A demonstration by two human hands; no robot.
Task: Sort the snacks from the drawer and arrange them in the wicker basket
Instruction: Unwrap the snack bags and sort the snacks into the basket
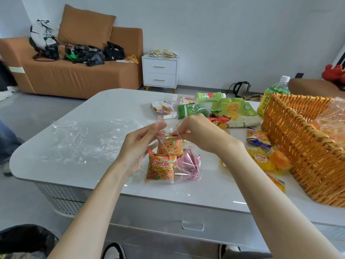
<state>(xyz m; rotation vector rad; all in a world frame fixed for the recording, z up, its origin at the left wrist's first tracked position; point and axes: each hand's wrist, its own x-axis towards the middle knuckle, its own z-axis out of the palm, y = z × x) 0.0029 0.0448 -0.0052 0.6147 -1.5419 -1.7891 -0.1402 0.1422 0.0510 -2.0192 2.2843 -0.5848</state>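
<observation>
A clear plastic bag stands on the white table, holding two orange snack packets and a pink packet. My left hand holds the bag's left side near its top. My right hand pinches the bag's gathered top. The wicker basket sits at the table's right end with a clear bag of orange snacks inside it. Loose snacks lie beside the basket: a purple-and-orange packet, yellow packets, green packets and a small white box.
An empty clear plastic bag lies flat on the table's left part. A green bottle lies on its side and a large bottle stands behind the basket. The table's drawer handle faces me. A bin with a black liner is at lower left.
</observation>
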